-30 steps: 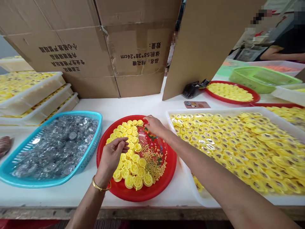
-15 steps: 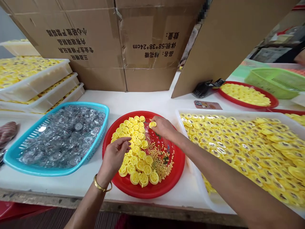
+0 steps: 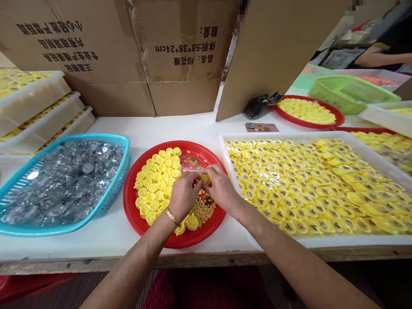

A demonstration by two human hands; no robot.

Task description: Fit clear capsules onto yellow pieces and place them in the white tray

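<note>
Over the middle of a round red tray (image 3: 135, 223), my two hands meet at a small round yellow cup (image 3: 205, 178). My right hand (image 3: 222, 189) pinches this cup between thumb and fingers. From the other side, the fingertips of my left hand (image 3: 185, 195) are closed against the cup's left edge; whether they hold anything else is hidden. Similar yellow cups (image 3: 152, 187) with bits inside cover the left part of the tray. Small pale yellow beads (image 3: 204, 212) lie loose on its right part, partly under my hands.
A blue basket (image 3: 124, 171) of clear round plastic pieces stands left. On the right, a white tray (image 3: 227, 159) holds rows of yellow pieces. Behind are cardboard panels (image 3: 183, 96), stacked tubs (image 3: 64, 107), a card (image 3: 262, 127) and a green basket (image 3: 350, 92). A co-worker's arm (image 3: 375, 56) shows far right.
My right hand has brought the yellow cup nearer from the back of the tray. My left hand has moved right to meet it. The camera view has shifted right.
</note>
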